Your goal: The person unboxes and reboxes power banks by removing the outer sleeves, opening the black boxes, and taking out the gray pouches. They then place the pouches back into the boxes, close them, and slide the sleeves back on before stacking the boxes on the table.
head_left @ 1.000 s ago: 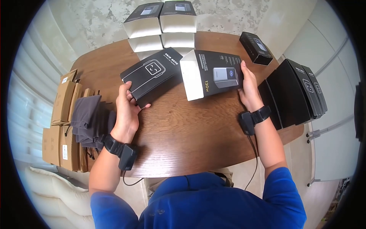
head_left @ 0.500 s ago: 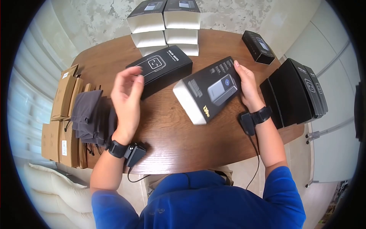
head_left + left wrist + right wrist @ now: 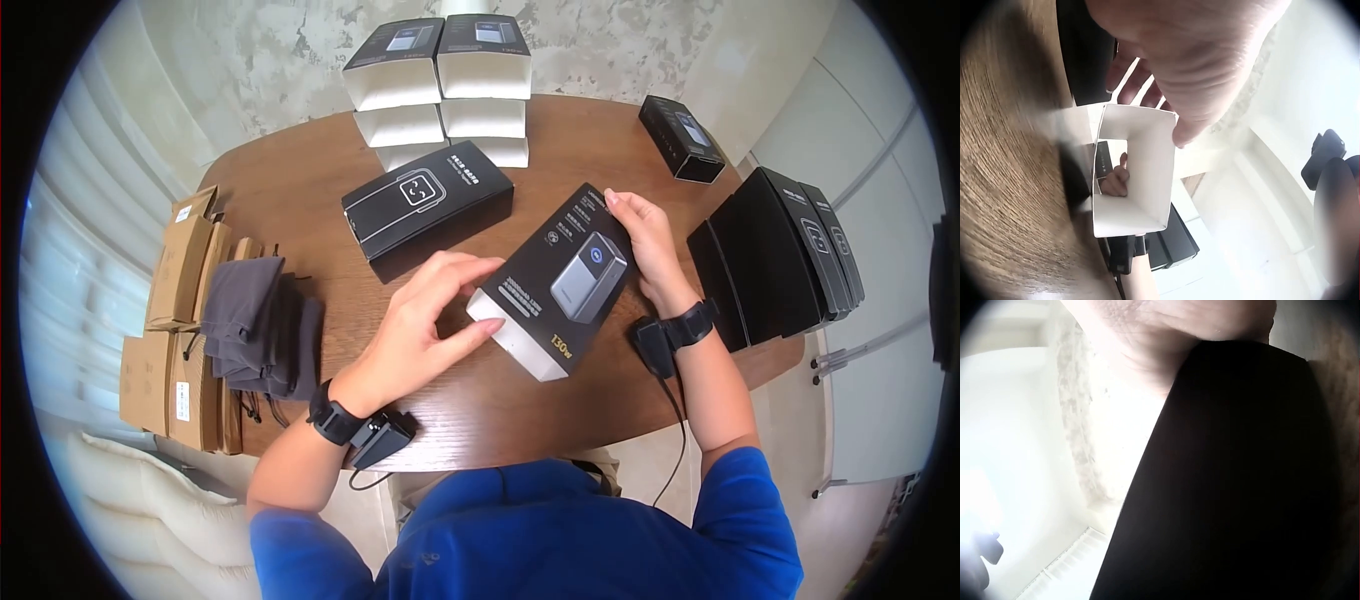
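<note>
My right hand gripped the far end of the hollow black cardboard sleeve with a white interior, over the brown wooden table, leaving its open end facing my left hand, open, fingers spread beside it.

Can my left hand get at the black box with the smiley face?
Likely yes: the smiley-face box lies just beyond the left hand, with nothing between them, though its thumb is at the open end of the printed sleeve.
</note>
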Demonstrator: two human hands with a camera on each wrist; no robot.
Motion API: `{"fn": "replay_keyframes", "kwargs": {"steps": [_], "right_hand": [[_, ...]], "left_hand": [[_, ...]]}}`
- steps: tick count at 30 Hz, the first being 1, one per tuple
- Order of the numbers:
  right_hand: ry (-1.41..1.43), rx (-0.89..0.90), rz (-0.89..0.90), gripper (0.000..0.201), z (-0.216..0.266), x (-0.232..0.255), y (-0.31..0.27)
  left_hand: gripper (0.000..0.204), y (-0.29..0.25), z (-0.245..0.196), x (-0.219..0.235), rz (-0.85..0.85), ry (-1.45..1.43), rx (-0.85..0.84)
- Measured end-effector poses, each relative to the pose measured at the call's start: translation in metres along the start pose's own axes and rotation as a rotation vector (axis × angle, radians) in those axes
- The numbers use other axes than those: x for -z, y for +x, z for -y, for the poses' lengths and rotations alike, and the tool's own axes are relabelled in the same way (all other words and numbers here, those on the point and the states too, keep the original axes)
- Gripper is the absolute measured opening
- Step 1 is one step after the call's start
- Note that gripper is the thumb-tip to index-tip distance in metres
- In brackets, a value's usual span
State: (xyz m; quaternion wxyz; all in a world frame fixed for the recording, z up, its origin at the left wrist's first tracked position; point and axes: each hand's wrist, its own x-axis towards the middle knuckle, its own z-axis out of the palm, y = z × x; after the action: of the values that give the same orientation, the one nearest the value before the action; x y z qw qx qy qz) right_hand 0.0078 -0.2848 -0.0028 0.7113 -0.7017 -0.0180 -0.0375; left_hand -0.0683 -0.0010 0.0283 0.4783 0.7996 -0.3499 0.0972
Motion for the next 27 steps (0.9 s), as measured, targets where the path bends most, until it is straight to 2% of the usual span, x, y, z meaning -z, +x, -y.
{"fn": "replay_keyframes", "kwargs": {"steps": [2,5,9,11,12,14,15,17,19,20,21,22,24,26,27], "right_hand": [[0.005,-0.01,-0.007,0.025,-0.001,0.001,0.001],[0.028,0.002,0.029,0.026,-0.005,-0.001,0.001],[0.046,-0.016,0.069,0.032,0.0,-0.008,-0.004],[0.04,-0.01,0.067,0.034,0.002,-0.008,-0.004],[0.027,0.018,0.06,0.036,0.001,-0.006,-0.004],[0.025,0.052,0.05,0.038,-0.004,-0.001,0.001],[0.012,0.053,0.033,0.037,-0.01,0.003,0.006],[0.015,0.063,0.012,0.036,-0.017,0.006,0.012],[0.051,0.151,-0.053,0.039,-0.018,0.004,0.014],[0.07,0.161,-0.057,0.039,-0.014,0.004,0.013],[0.06,0.041,-0.034,0.039,-0.009,0.005,0.01],[0.049,-0.08,-0.008,0.039,-0.005,0.005,0.007],[0.039,-0.054,0.026,0.036,-0.011,0.003,0.007],[0.022,-0.03,0.06,0.034,-0.024,0.003,0.011],[-0.048,-0.023,0.099,0.032,-0.032,0.003,0.014]], "left_hand": [[0.044,-0.001,-0.001,-0.002,-0.003,0.038,-0.047],[0.048,-0.003,-0.002,-0.004,0.054,0.033,0.042],[0.043,-0.006,0.005,-0.004,0.044,0.131,0.07],[0.044,-0.008,0.011,-0.006,-0.053,0.034,0.161],[0.044,-0.008,0.01,-0.006,-0.048,0.042,0.155],[0.044,-0.007,0.005,-0.006,-0.169,-0.099,0.303],[0.042,-0.007,0.005,-0.005,-0.207,-0.087,0.314],[0.042,-0.009,0.007,-0.005,-0.248,-0.079,0.273],[0.042,-0.009,0.008,-0.003,-0.286,-0.065,0.228],[0.042,-0.009,0.007,-0.001,-0.356,-0.055,0.196],[0.042,-0.008,0.006,0.001,-0.426,-0.045,0.162],[0.042,-0.007,0.004,0.004,-0.419,-0.028,0.153],[0.043,-0.001,0.0,0.011,-0.584,0.144,-0.007],[0.045,0.007,-0.012,0.021,-0.65,0.307,-0.077],[0.042,0.009,-0.021,0.028,-0.667,0.322,0.012]]}}
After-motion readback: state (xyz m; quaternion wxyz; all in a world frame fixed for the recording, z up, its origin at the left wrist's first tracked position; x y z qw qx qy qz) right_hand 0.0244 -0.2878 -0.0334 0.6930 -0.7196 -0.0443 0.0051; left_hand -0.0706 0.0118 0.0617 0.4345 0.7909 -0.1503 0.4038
